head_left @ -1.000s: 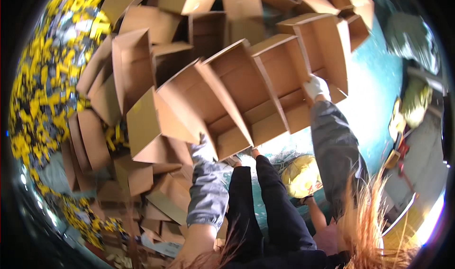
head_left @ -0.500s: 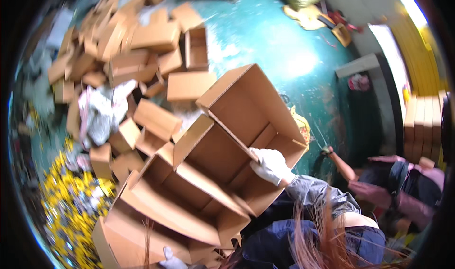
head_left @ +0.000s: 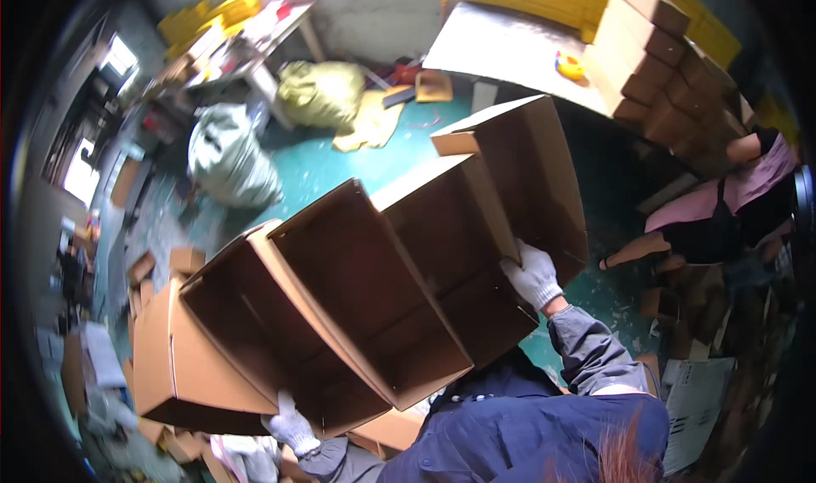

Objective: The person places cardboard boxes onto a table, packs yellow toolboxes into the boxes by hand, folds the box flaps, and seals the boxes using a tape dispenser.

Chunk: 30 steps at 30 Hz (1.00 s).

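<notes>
A row of several open cardboard boxes (head_left: 365, 292), brown and lidless, spans the space in front of my body, pressed side by side with their open tops toward me. My right hand (head_left: 534, 276), in a white knit glove, is closed over a box wall near the row's right end. Also white-gloved, my left hand (head_left: 291, 425) grips the lower edge near the left end, its thumb up against the cardboard. The fingers of both hands are partly hidden behind the walls.
A pale green sack (head_left: 229, 156) and a yellow-green sack (head_left: 321, 93) stand on the green floor. At the right, a person in pink (head_left: 722, 202) is near stacked cartons (head_left: 654, 66) and a white-topped table (head_left: 501, 41). Loose boxes (head_left: 178, 445) lie at lower left.
My view has swung from the floor pile toward the tables and sacks. The row of boxes has turned with me, both hands still on it, and my left hand now shows more.
</notes>
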{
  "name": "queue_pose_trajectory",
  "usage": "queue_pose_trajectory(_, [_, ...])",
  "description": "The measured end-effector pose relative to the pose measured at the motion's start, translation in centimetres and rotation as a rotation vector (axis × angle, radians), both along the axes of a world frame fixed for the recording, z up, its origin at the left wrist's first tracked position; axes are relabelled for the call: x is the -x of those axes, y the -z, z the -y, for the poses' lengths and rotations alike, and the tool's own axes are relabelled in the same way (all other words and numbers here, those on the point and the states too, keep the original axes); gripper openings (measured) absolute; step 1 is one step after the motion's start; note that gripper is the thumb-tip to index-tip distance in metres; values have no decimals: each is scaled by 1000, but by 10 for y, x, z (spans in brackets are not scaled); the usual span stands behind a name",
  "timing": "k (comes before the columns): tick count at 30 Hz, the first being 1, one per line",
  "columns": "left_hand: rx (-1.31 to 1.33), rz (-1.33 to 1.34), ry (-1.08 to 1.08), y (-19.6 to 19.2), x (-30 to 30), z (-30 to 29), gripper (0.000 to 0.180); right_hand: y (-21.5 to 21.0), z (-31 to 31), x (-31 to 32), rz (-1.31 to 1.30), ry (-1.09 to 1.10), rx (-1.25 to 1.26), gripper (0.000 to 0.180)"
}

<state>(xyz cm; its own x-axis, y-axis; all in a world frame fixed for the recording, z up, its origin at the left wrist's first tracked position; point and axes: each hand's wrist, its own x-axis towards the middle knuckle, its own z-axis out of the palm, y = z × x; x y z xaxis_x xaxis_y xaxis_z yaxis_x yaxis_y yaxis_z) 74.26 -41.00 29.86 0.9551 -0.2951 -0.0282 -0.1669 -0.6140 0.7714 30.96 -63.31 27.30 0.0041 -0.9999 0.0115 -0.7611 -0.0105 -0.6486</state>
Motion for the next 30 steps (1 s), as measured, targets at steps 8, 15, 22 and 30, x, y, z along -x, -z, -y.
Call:
queue_pose_trajectory(8, [-186,-71,519,-40,69,361,46,5,152,119,-142,368,-22,37])
queue_pose_trajectory(15, [-168,156,939,-61,151,593,48,-7,268,206,-200,612,-98,40])
queue_pose_trajectory(22, [-142,355,1211,-48,207,803,55,-1,390,268,-149,666,-199,35])
queue_pose_trajectory(30, [-250,323,1285,3,257,964,53,32,501,312,-158,656,-268,31])
